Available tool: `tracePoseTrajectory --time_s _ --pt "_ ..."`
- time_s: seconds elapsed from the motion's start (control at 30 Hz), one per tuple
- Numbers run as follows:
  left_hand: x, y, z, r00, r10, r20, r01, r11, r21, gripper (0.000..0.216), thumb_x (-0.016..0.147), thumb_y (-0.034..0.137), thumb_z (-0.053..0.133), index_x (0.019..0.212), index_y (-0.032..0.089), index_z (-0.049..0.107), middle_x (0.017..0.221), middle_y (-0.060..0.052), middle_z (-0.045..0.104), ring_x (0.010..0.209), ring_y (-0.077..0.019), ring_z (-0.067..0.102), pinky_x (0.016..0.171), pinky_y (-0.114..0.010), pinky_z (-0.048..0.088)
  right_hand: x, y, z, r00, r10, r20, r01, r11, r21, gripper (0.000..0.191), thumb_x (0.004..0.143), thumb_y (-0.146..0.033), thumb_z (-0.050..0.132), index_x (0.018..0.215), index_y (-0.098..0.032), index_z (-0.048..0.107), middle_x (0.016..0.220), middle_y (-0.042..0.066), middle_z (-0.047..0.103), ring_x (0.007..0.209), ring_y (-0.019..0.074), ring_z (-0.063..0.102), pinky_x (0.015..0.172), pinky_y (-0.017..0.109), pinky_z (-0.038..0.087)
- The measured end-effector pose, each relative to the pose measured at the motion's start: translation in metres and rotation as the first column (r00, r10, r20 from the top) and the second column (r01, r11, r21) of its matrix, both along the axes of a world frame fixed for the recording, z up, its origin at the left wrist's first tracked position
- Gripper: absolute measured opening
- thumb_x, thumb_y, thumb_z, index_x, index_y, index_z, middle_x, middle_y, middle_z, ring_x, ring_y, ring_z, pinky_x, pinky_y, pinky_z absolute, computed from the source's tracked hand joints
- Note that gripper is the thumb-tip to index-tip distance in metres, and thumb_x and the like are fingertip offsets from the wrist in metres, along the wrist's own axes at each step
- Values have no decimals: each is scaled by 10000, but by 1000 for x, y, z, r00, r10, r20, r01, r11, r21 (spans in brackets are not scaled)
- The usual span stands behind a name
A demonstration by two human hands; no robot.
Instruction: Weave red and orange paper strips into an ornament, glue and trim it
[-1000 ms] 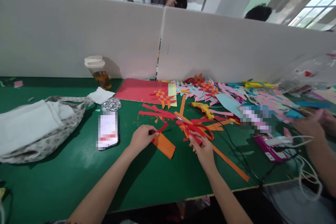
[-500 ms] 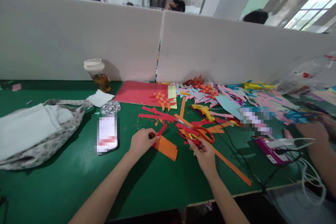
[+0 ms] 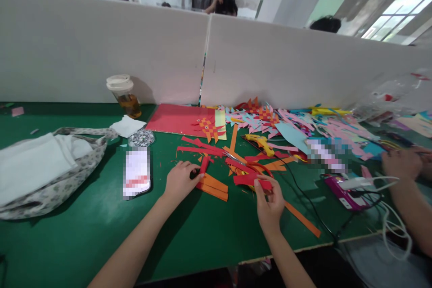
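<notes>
My left hand (image 3: 182,182) is closed on the near end of a slit orange paper piece (image 3: 214,187), with a red strip (image 3: 204,166) lying across it by the fingertips. Between thumb and fingers, my right hand (image 3: 271,198) pinches a red paper strip (image 3: 248,180) held level above the scraps. Scissors (image 3: 236,158) with orange-red handles lie just behind that strip, partly covered by it. Loose red strips (image 3: 199,147) and a long orange strip (image 3: 303,220) are spread around both hands.
Behind the hands lie a yellow glue gun (image 3: 259,141), a red sheet (image 3: 178,119) and a woven paper fish (image 3: 207,127). A phone (image 3: 137,171), lidded cup (image 3: 124,96) and cloth bag (image 3: 50,175) stand left. A purple power strip (image 3: 344,193) and another person's hand (image 3: 401,164) are right.
My right hand has lifted a red strip off the scraps, moving slightly right and turning it level. At my left hand, the orange piece's slits now show parted.
</notes>
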State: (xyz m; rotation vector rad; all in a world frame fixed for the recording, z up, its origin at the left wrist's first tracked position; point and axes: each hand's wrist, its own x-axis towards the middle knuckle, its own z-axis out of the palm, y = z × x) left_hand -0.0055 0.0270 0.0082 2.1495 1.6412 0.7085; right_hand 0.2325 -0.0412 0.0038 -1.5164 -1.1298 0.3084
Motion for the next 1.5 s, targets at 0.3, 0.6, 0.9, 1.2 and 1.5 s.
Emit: tracePoseTrajectory --time_s 0.3,0.6,0.9,1.2,1.5 --pt "-17 -13 -2 971 -224 -82 237 946 221 202 815 343 537 953 227 625 927 -49 638 876 -198 555 770 -332 419 -13 -6 18 992 30 -122 16 934 356 155 813 -207 513 834 -216 359 865 34 640 870 183 623 835 445 441" --pt "-20 -24 -10 893 -392 -221 447 826 344 235 878 261 452 1042 248 621 1043 -10 660 991 -177 567 930 -387 394 -38 31 19 777 260 573 -362 930 70 105 824 -172 474 924 -194 495 810 46 587 740 148 579 632 273 459" --pt "-30 -23 -10 829 -474 -296 544 808 227 295 895 296 405 1132 262 578 1128 -21 629 1055 -179 544 987 -423 349 -53 59 7 711 503 492 -172 802 -572 253 739 -466 572 752 -214 565 690 -8 590 623 133 557 518 224 315" --pt "-32 -23 -6 823 -478 -308 544 820 180 285 899 301 392 1121 285 570 1169 -12 599 1105 -190 517 994 -459 334 -47 72 14 602 589 539 -228 773 -592 241 800 -428 527 708 -211 575 716 -7 582 628 107 534 493 211 243" --pt "-30 -25 -8 816 -474 -330 550 813 192 281 895 282 402 1132 267 551 1174 -12 600 1082 -186 533 993 -436 336 -63 33 10 620 570 539 -235 790 -566 299 818 -470 478 934 -224 604 865 31 655 766 168 614 575 240 369"
